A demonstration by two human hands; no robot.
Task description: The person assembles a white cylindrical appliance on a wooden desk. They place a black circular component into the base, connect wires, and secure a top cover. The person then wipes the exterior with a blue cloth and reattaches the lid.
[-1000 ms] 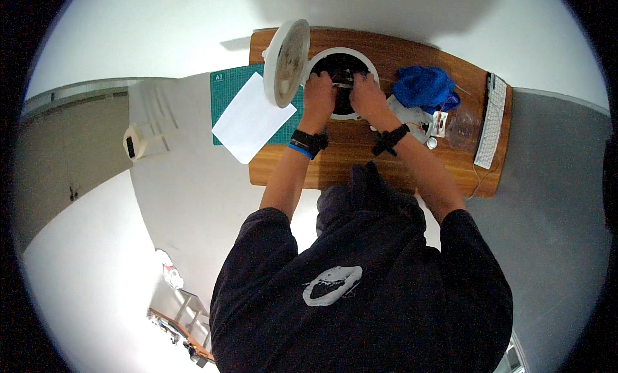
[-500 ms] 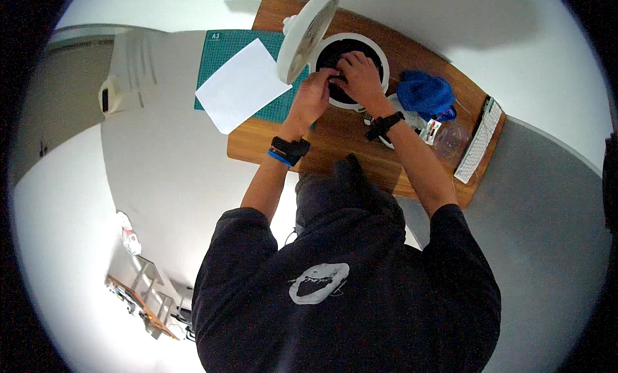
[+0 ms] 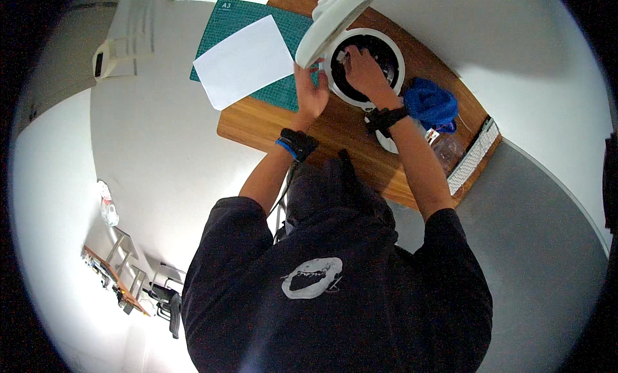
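Observation:
A round white container (image 3: 400,62) with a dark inside stands on the desk, its white lid (image 3: 335,25) tilted up at the left. My right hand (image 3: 367,73) reaches over the rim into the container with bent fingers. At its fingertips is a small whitish piece (image 3: 342,55), too small to name, which the fingers seem to pinch. My left hand (image 3: 311,97) is at the lid's lower edge, left of the container. Its thumb and fingers are apart, with some fingertips hidden by the lid. Dark bands circle both wrists.
A white sheet of paper (image 3: 244,64) lies on a green cutting mat (image 3: 222,28) at the left of the wooden desk (image 3: 257,123). To the right are a blue cloth bundle (image 3: 431,102), a clear plastic item (image 3: 449,153) and a white keyboard (image 3: 473,159).
My hands, together over the container before, have parted. The left moved down and left to the lid's edge; the right stays in the container with a whitish piece showing. The view has shifted.

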